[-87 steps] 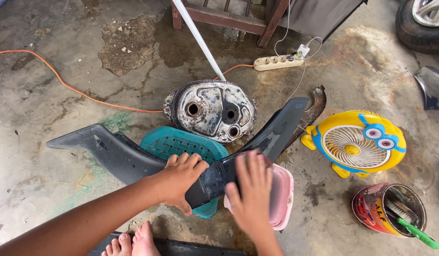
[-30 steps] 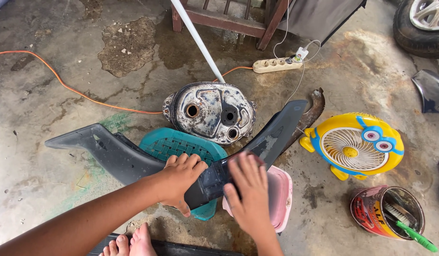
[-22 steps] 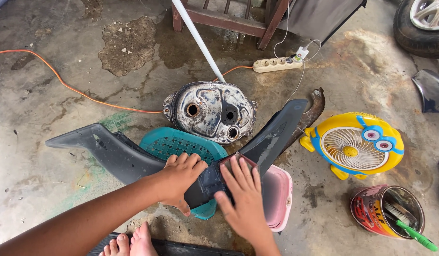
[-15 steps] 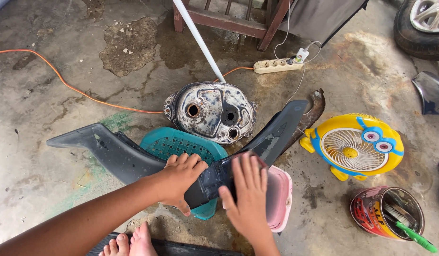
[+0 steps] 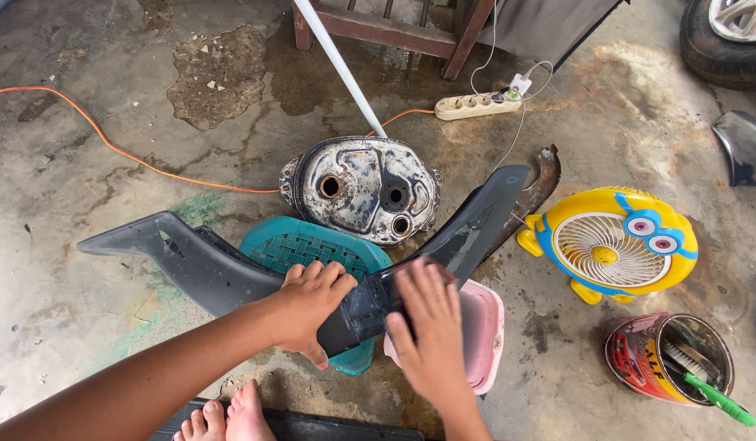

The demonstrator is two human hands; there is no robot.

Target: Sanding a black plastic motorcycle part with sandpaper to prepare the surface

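Observation:
A dark grey V-shaped plastic body panel (image 5: pixel 194 265) lies across a teal woven stool (image 5: pixel 304 245) and a pink stool (image 5: pixel 486 327). My left hand (image 5: pixel 312 306) grips the panel at its bend, fingers curled over the top edge. My right hand (image 5: pixel 431 327) lies flat on the panel just right of the bend, fingers together and blurred. A thin reddish-brown edge shows at its fingertips; I cannot tell whether it holds anything. The panel's right arm (image 5: pixel 480 220) rises toward the far right.
A worn metal casing (image 5: pixel 365 188) lies behind the stools, a rusty curved piece (image 5: pixel 535 188) beside it. A yellow cartoon fan (image 5: pixel 615 241) and a can of brushes (image 5: pixel 668 367) sit right. Power strip (image 5: pixel 476 104), orange cable (image 5: pixel 108 143), white pipe (image 5: pixel 337 61), tyre (image 5: pixel 725 41) farther off. My feet (image 5: pixel 227 416) are below.
My right hand has slid back and forth along the panel near the bend. My left hand has kept its grip and the panel has stayed in place.

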